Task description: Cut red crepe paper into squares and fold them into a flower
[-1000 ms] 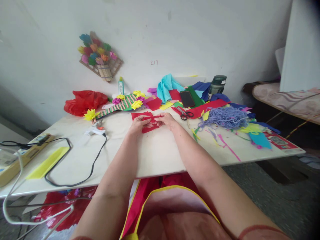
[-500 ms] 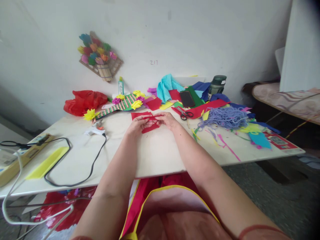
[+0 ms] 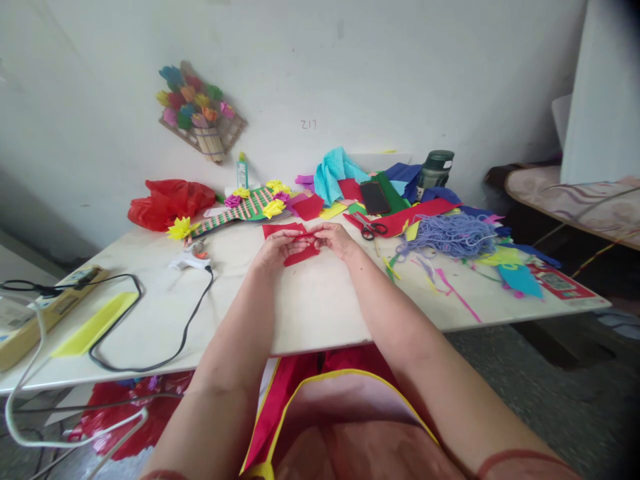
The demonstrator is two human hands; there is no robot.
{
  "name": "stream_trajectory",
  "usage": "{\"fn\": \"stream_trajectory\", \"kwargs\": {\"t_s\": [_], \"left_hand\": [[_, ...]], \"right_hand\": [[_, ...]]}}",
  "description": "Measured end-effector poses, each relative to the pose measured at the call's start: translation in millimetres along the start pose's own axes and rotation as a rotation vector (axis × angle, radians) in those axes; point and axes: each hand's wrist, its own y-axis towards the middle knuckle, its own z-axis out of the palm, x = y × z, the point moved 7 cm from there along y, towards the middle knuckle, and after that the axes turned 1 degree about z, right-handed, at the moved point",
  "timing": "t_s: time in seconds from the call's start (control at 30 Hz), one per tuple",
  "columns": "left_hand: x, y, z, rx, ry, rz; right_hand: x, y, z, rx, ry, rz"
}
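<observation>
My left hand (image 3: 279, 251) and my right hand (image 3: 333, 239) meet over the middle of the table, fingertips pinching a small piece of red crepe paper (image 3: 306, 235) between them. It looks gathered into a narrow strip, partly hidden by the fingers. Beneath and behind the hands lie flat red paper pieces (image 3: 303, 257) on the white table. Right of my right hand are scissors (image 3: 373, 229) with dark handles. To the left, a guitar-shaped craft (image 3: 240, 212) carries stripes and yellow and purple paper flowers.
A white glue gun (image 3: 190, 259) with a black cord and a power strip (image 3: 47, 313) occupy the left side. Purple yarn (image 3: 450, 235), coloured paper, a phone (image 3: 375, 198) and a dark green bottle (image 3: 435, 171) fill the right. A glue bottle (image 3: 242, 172) stands by the wall.
The red paper between my fingertips has become narrower and more tightly gathered. Both hands stay in nearly the same place.
</observation>
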Motion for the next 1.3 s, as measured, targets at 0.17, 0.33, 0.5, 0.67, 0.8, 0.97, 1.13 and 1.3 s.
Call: {"fn": "stream_trajectory", "kwargs": {"t_s": [0.17,0.33,0.5,0.67,0.8,0.97,1.13,1.3], "left_hand": [[-3,-1,3,-0.048,0.012,-0.021],[-3,-1,4,-0.041,0.017,-0.022],[-2,0,1,-0.056,0.049,0.003],[-2,0,-1,-0.080,0.074,0.014],[-3,0,-1,-0.087,0.086,0.008],[-3,0,1,-0.067,0.119,-0.009],[0,2,2,-0.063,0.251,0.005],[2,2,2,-0.039,0.370,0.034]], "right_hand": [[2,-1,1,0.017,-0.001,-0.029],[1,1,-3,-0.038,-0.044,-0.058],[-2,4,-4,-0.050,-0.095,-0.061],[-4,5,-6,-0.062,-0.110,-0.064],[-4,4,-8,-0.078,-0.130,-0.050],[-3,4,-8,-0.106,-0.192,-0.054],[1,2,-2,-0.093,-0.258,-0.071],[4,-2,4,-0.082,-0.287,-0.074]]}}
